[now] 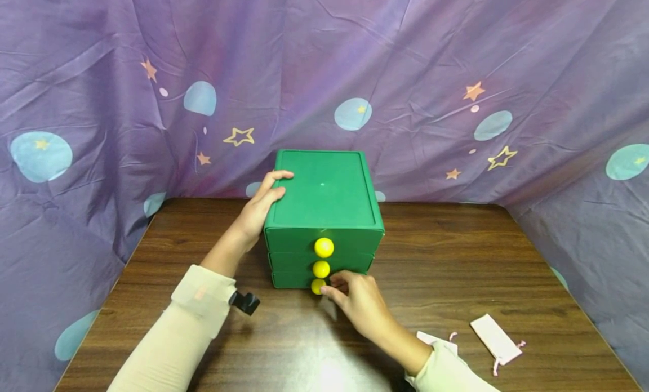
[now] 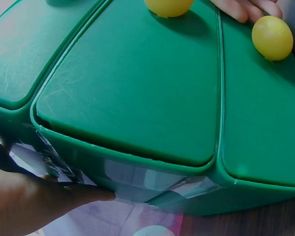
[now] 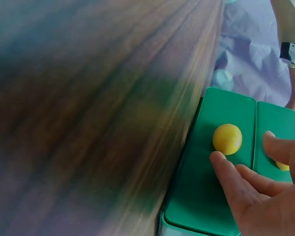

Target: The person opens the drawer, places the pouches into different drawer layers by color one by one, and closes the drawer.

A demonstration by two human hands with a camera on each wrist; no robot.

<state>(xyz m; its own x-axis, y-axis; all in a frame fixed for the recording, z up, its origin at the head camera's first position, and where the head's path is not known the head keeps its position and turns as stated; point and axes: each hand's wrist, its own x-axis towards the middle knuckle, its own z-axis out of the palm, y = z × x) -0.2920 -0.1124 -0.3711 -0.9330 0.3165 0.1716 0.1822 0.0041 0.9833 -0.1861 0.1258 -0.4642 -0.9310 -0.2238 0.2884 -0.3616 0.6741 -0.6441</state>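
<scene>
From my end of the link, the relation that counts is between the right hand (image 1: 362, 302) and the bottom knob (image 3: 227, 139), the lowest of three yellow balls on the front of the green drawer box (image 1: 324, 195). The box stands on the table (image 1: 446, 257) with its knobs facing the person, and all three drawers look shut to me. The bottom knob sits low, close above the tabletop, under the middle knob (image 1: 321, 268) and the top knob (image 1: 324, 247). Being round, it gives me no long axis to match; its drawer runs wide from left to right, so I judge that any pull ought to run straight out from the front. The right hand is much the nearer, coming in from the right: one fingertip (image 3: 217, 156) is right at the knob's edge, perhaps touching, while the thumb (image 3: 270, 140) stands apart on the middle knob's side. I read that hand as unclenched, with nothing grasped. The left hand (image 1: 258, 209) lies along the box's left side, its fingers over the top edge, resting there rather than clenched, and well apart from the bottom knob.
</scene>
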